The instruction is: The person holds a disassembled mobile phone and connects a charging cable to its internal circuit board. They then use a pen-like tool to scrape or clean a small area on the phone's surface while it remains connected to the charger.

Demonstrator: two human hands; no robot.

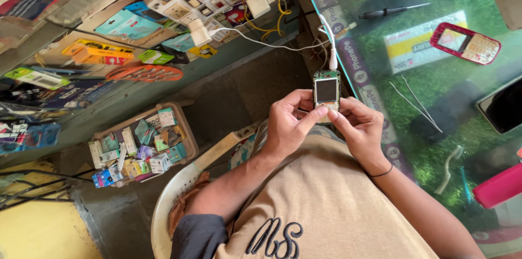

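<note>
Both hands clamp bare phone board [327, 93]; left hand [291, 123], right hand [359, 125] fingers pinch lower end; long axis points away, cable [330, 47] beyond fingertips.

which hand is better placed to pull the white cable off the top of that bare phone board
Probably the right hand. It grips only the lower edge of the phone board with thumb and fingertips, while the left hand wraps the board's side and steadies it. The white cable enters at the top.

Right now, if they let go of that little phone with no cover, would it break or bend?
The phone looks stiff, not bendy: it's a bare board with a screen. Probably fragile without its shell. The white cable plugged on top might catch it.
</note>
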